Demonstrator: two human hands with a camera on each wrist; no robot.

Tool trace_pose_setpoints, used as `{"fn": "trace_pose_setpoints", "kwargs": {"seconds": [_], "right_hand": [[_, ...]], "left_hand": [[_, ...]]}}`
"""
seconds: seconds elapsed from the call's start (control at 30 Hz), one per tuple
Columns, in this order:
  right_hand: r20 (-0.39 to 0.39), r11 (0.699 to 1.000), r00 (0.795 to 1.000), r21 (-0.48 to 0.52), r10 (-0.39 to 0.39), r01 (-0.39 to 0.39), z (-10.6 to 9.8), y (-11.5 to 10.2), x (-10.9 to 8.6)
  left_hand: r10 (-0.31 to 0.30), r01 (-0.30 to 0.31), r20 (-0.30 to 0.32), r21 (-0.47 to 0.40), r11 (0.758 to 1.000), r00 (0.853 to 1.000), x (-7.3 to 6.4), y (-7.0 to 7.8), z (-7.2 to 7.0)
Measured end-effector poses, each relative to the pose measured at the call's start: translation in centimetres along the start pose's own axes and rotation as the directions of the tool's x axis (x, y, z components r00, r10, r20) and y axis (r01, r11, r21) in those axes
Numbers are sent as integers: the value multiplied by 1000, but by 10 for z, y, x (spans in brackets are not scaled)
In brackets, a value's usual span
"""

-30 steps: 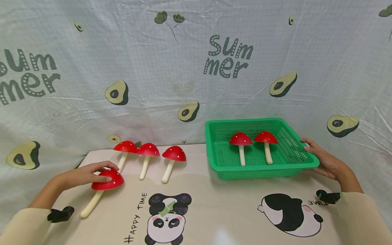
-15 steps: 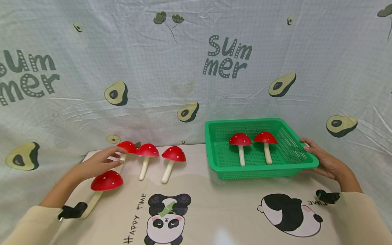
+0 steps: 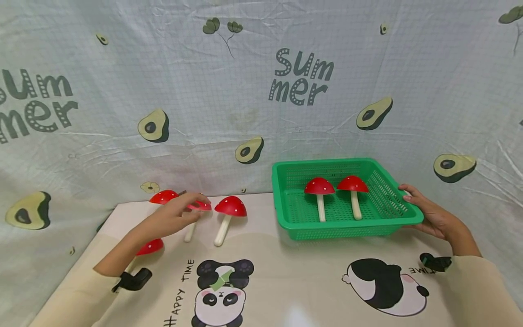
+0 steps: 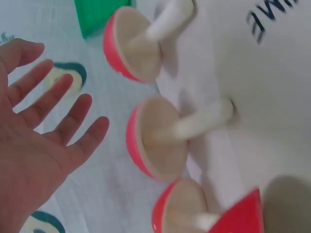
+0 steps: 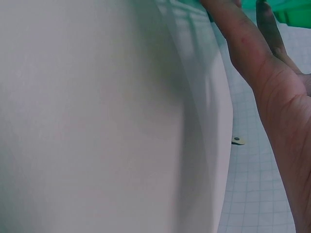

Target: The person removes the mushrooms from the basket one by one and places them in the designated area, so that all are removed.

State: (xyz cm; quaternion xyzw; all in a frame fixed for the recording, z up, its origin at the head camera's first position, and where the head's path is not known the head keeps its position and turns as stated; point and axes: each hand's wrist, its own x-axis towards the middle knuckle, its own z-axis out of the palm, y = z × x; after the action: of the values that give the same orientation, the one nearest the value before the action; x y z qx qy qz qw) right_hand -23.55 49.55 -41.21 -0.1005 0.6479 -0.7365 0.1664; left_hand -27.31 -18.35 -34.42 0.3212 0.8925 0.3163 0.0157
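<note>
My left hand [image 3: 177, 214] hovers over the row of red-capped toy mushrooms at the left. In the left wrist view that hand [image 4: 43, 121] has its fingers spread and holds nothing, beside a middle mushroom [image 4: 158, 138]. In the head view it partly covers the middle mushroom [image 3: 201, 206]; another mushroom [image 3: 231, 206] lies to its right and one [image 3: 163, 196] behind it. A nearer mushroom [image 3: 151, 246] is mostly hidden by the forearm. My right hand [image 3: 433, 215] grips the right end of a green basket [image 3: 351, 225], where two mushrooms [image 3: 320, 186] lie.
A cloth printed with pandas [image 3: 220, 302] covers the table. Behind it hangs a pale curtain [image 3: 196, 150] with avocado prints, close to the basket and the mushroom row. Black wrist cameras [image 3: 136, 279] sit on both sleeves.
My left hand has left the nearest mushroom's cap and moved right and back, past the rear-left mushroom to the middle one. The right hand stays at the basket.
</note>
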Motion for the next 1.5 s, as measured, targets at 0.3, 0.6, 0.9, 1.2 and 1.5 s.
{"fn": "trace_pose_setpoints", "kwargs": {"seconds": [0.3, 0.6, 0.9, 1.2, 1.5], "right_hand": [[-18, 999, 1000, -46, 12, -13, 0, 2, -1], [-29, 997, 1000, -78, 0, -2, -2, -2, 0], [-17, 997, 1000, -81, -4, 3, -1, -1, -2], [-8, 1000, 1000, -28, 7, -7, -1, 1, -1], [10, 1000, 1000, -11, -7, 7, 0, 0, 1]], "left_hand": [[72, -69, 39, -76, 995, 997, 16, 21, 18], [89, -84, 55, -92, 992, 994, 26, 31, 30], [147, -140, 80, -79, 987, 986, 49, 46, 38], [234, -222, 127, -102, 970, 964, 101, 80, 52], [253, -245, 221, -62, 967, 942, 161, 111, 68]]}}
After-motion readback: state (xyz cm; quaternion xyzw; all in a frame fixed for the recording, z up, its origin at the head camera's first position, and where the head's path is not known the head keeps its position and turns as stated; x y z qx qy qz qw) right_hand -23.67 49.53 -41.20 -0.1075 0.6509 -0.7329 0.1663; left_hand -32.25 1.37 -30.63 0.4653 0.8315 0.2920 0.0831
